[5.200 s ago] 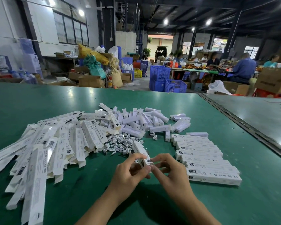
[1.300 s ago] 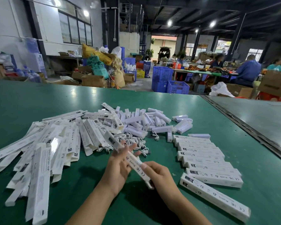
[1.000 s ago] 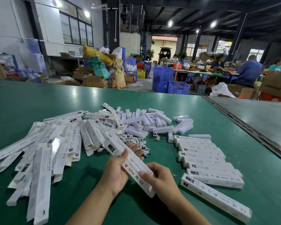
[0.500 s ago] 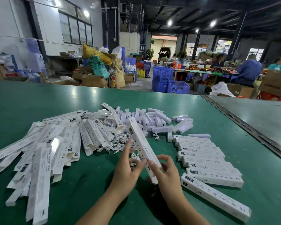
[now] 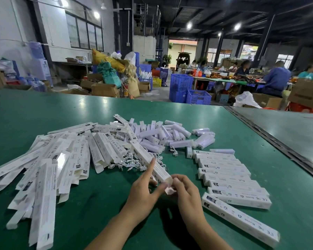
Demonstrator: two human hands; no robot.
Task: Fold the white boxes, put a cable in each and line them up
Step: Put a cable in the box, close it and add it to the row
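Observation:
Both my hands hold one long white box (image 5: pixel 148 159) that points away from me over the green table (image 5: pixel 260 138). My left hand (image 5: pixel 143 192) steadies its side, forefinger laid along it. My right hand (image 5: pixel 184 190) pinches the flap at its near end. Flat unfolded boxes (image 5: pixel 49 170) lie heaped on the left. White cables (image 5: pixel 132 163) are tangled in the middle, partly behind the held box. A row of folded boxes (image 5: pixel 222 168) runs down the right, and the nearest one (image 5: pixel 240 219) lies slanted.
Small white lamp units (image 5: pixel 163 136) are piled behind the cables. A metal seam (image 5: pixel 271 139) separates this table from a grey one on the right. Beyond the far edge stand cardboard boxes, blue crates (image 5: pixel 188 91) and seated workers (image 5: pixel 276 76).
The box has turned from lying crosswise in my hands to pointing away from me. My right hand has shifted to its near end flap. The slanted folded box appeared since the oldest frame.

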